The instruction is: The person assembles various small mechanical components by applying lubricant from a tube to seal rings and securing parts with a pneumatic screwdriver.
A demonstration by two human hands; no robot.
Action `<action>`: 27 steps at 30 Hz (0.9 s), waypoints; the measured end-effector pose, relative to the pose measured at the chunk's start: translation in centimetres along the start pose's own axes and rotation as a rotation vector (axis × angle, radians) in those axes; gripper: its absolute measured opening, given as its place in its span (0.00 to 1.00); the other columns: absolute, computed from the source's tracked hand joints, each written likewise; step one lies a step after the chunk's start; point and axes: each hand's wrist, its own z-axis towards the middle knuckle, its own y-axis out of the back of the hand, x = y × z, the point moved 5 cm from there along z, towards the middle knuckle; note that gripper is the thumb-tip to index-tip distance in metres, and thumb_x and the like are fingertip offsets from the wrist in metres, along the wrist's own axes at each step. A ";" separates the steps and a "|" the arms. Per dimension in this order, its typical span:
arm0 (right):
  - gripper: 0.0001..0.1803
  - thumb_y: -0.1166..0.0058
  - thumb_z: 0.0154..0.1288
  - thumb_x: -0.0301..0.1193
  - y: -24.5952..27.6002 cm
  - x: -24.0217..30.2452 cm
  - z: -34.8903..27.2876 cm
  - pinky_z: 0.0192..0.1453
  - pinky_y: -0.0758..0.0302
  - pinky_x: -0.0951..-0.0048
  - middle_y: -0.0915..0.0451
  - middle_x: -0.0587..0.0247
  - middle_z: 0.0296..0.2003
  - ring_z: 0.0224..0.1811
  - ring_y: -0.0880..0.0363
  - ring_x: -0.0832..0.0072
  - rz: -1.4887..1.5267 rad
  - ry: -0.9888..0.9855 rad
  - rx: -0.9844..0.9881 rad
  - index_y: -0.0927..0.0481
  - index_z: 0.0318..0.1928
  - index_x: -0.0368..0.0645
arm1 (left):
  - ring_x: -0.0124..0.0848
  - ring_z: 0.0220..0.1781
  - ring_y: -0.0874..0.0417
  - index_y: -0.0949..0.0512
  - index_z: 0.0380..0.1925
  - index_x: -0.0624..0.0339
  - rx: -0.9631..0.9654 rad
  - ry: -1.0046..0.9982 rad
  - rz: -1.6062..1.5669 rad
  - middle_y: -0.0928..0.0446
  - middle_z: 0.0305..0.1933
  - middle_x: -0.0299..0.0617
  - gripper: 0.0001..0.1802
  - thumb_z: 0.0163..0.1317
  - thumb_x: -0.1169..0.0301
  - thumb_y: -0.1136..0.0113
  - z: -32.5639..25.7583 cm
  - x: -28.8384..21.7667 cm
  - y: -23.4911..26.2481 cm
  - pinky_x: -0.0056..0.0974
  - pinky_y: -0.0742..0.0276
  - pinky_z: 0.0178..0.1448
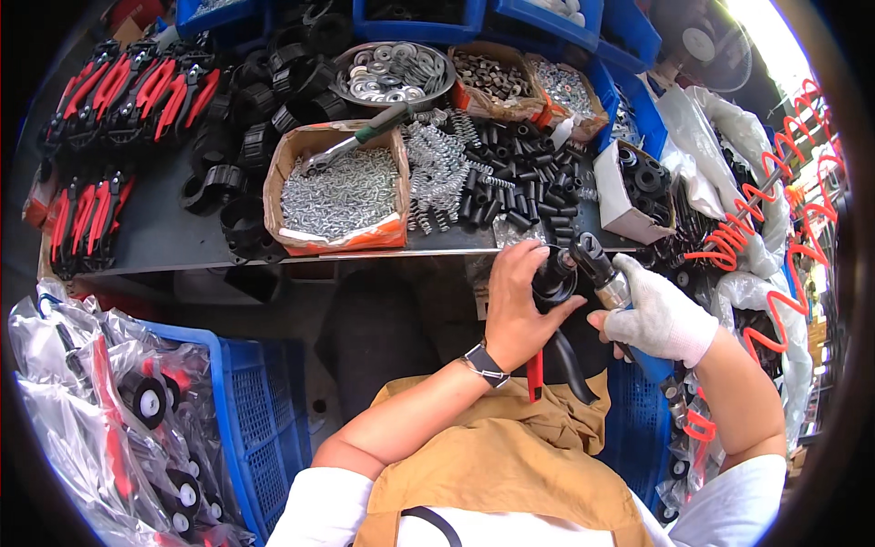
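Head view. A black round part with red-and-black handles (553,310) was held just below the front edge of the workbench (173,242), over the lap. The bare left hand (518,310) was wrapped round the part's left side, fingers clenched on it, thumb reaching across under the round head; the handles hung down past the wrist. A pneumatic driver (609,278) was gripped in the gloved right hand (658,319), fingers closed round its body, its black nose laid against the upper right of the round head, touching or nearly so; the exact contact could not be made out.

Progress, as judged: the piece appeared mid-assembly, with a fastening being driven at the head. Finished red-handled tools (137,91) were stacked at the far left of the bench, and bagged ones (109,401) lay in a blue crate (251,410) at lower left, so many pieces seemed done. Much stock remained: a carton of small metal screws (342,191), loose springs (436,164), black sleeves (519,178), a bowl of washers (392,73).
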 end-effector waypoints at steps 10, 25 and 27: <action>0.28 0.39 0.47 0.32 2.7 -0.4 2.4 0.43 0.22 0.61 0.17 0.46 0.30 0.36 0.16 0.50 -0.407 0.370 0.048 0.25 0.51 0.34 | 0.43 0.65 0.30 0.35 0.63 0.58 0.242 0.044 -0.121 0.30 0.62 0.46 0.46 0.43 0.68 0.20 0.7 0.7 0.6 0.44 0.39 0.72; 0.24 0.40 0.60 0.39 3.8 14.4 6.9 0.51 0.27 0.58 0.25 0.54 0.45 0.47 0.23 0.57 -1.005 1.150 -0.844 0.26 0.58 0.61 | 0.47 0.52 0.23 0.30 0.60 0.61 0.405 0.047 0.087 0.22 0.50 0.47 0.38 0.49 0.64 0.25 4.6 -2.3 0.7 0.46 0.29 0.59; 0.28 0.40 0.62 0.41 5.6 16.7 14.7 0.56 0.28 0.55 0.26 0.51 0.49 0.51 0.24 0.53 -1.025 1.021 -0.752 0.29 0.63 0.65 | 0.45 0.51 0.22 0.31 0.62 0.60 0.376 -0.013 0.163 0.22 0.50 0.44 0.39 0.49 0.67 0.26 3.7 -1.8 0.2 0.44 0.28 0.59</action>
